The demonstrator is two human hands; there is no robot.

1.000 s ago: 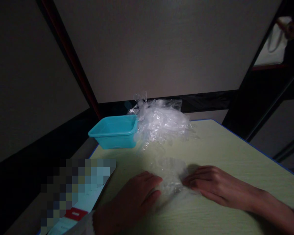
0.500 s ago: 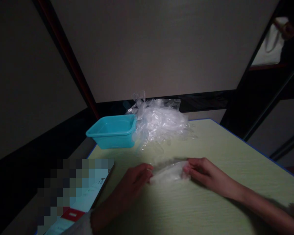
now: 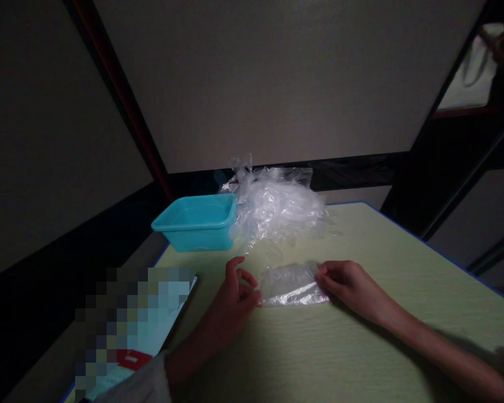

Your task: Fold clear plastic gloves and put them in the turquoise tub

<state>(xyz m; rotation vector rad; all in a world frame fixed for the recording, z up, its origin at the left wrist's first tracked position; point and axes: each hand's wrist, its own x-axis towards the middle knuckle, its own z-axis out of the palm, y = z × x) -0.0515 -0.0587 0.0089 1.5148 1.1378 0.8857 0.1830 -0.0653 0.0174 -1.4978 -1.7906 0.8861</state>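
Note:
A clear plastic bag point(image 3: 294, 284), folded into a flat rectangle, lies low over the table in front of me. My right hand point(image 3: 344, 282) pinches its right edge between thumb and fingers. At the bag's left edge is my left hand point(image 3: 239, 296), its fingers curved and apart, the index finger raised. The left thumb tip touches or nearly touches the bag's corner. Beyond both hands rises a loose heap of clear plastic bags point(image 3: 281, 204), crumpled and shiny.
A turquoise plastic basin point(image 3: 201, 239) stands at the back left, against the heap. At the left edge of the pale table point(image 3: 395, 263) lies a flat, partly blurred item with a red patch point(image 3: 134, 359). A wall panel point(image 3: 269, 84) stands behind the table.
The plastic bag has gone from bunched and tilted to flatter and more spread out. My left fingers have opened away from its edge, while my right hand keeps its pinch.

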